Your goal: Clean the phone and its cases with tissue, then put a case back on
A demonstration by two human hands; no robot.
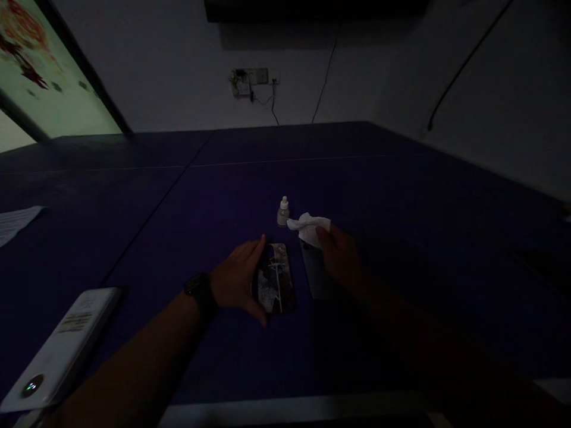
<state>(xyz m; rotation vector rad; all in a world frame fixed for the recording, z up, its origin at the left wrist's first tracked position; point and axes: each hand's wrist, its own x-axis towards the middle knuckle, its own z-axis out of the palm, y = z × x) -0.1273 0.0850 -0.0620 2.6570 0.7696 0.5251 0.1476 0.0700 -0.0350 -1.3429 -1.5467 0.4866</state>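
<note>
My left hand (pixel 238 276), with a dark watch on its wrist, rests on the table at the left edge of a phone (pixel 276 279). Its thumb and fingers are spread, reaching toward the phone's lower and upper left corners. The phone lies flat, a dark and pale picture covering its upper face. Pinched in my right hand (pixel 341 255) is a crumpled white tissue (pixel 307 226). Below that hand lies a dark grey flat slab (pixel 314 276), like a second phone, its right side hidden. A small dropper bottle (pixel 283 214) with a white cap stands upright beyond both.
A white power bank (pixel 62 345) with a round lit display lies at the near left. Printed paper (pixel 18 223) sits at the left edge of the dark blue table (pixel 214 196). Wall sockets (pixel 254 77) with cables are at the back. The scene is dim.
</note>
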